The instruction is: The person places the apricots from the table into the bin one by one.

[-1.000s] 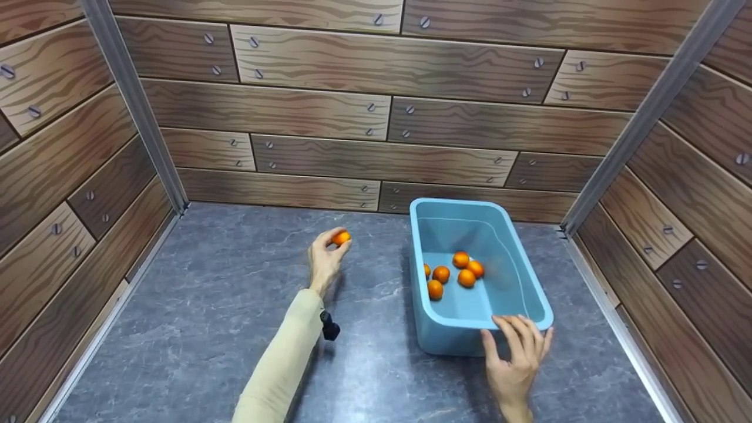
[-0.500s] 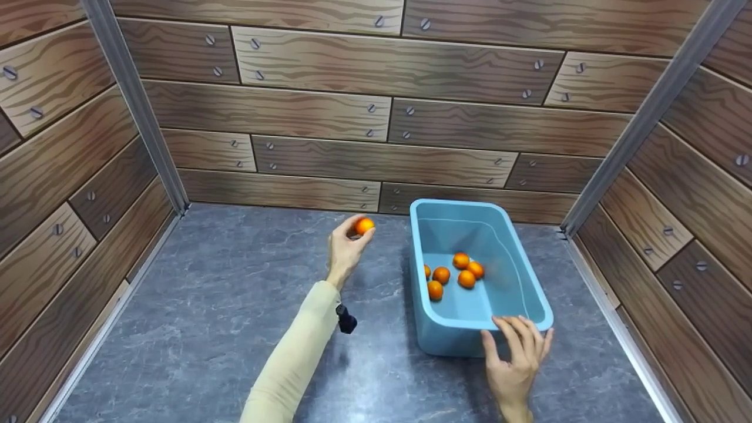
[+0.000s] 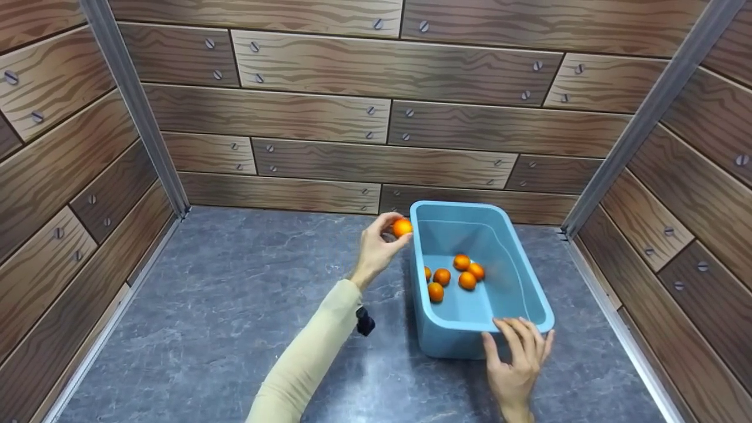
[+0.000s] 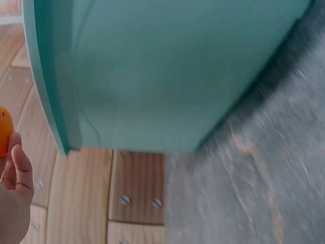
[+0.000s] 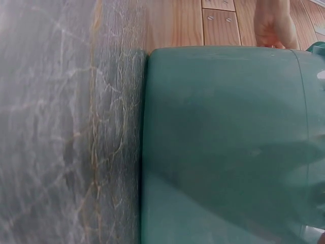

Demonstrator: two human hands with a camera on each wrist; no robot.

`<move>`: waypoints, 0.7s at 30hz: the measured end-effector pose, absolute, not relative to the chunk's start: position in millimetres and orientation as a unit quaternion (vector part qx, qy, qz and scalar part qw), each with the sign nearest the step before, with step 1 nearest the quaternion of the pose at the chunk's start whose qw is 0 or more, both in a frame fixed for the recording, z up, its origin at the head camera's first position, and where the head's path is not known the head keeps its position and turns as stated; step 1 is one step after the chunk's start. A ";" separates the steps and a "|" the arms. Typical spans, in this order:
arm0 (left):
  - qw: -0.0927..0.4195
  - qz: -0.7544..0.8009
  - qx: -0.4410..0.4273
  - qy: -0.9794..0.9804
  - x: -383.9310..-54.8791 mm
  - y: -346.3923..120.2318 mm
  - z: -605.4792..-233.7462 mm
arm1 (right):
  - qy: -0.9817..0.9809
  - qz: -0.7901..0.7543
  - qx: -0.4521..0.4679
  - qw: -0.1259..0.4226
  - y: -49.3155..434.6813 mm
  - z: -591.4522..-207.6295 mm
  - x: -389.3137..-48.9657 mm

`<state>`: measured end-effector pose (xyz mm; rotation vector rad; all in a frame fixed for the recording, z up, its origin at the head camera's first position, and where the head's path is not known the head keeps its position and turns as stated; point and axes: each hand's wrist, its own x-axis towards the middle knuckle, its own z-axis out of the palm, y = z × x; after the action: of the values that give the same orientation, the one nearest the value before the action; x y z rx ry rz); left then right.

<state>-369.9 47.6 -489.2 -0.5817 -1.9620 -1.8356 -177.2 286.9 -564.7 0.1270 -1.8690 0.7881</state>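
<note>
My left hand [image 3: 375, 251] pinches a small orange [image 3: 402, 227] between thumb and fingers, just outside the upper left rim of a light blue plastic tub [image 3: 418, 264]. In the left wrist view the orange [image 4: 5, 131] shows at the left edge, with the tub's outer wall [image 4: 147, 76] filling much of the frame. At the tub's near right corner, my right hand [image 3: 512, 373] grips the rim, fingers over the edge and thumb by the outer wall. Several small oranges [image 3: 467, 280] lie on the tub's floor; one is partly hidden by the left wall.
The tub stands on a grey marbled tabletop [image 3: 252, 294], close to the back wall [image 3: 282, 106] of wood-patterned panels. Similar panels [image 3: 675, 223] enclose both sides, with metal posts [image 3: 640, 123] at the corners. A black wrist device [image 3: 365, 322] hangs by the left sleeve [image 3: 317, 346].
My left hand has moved right with the orange, from over the tabletop to the tub's left rim. The right hand and the tub have stayed in place.
</note>
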 end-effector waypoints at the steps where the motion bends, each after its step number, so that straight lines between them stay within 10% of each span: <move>1: 0.192 -0.653 -0.212 -0.701 -368.7 50.5 -486.3 | -0.782 0.329 0.053 0.527 286.9 -564.6 -177.3; 21: 0.105 -0.538 -0.347 -0.761 -353.1 107.2 -461.9 | -0.782 0.331 0.055 0.526 286.4 -564.4 -177.1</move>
<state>-353.1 107.2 -461.9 -1.0213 -2.2442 -1.5842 -177.1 286.4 -564.4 0.1308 -1.8702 0.7906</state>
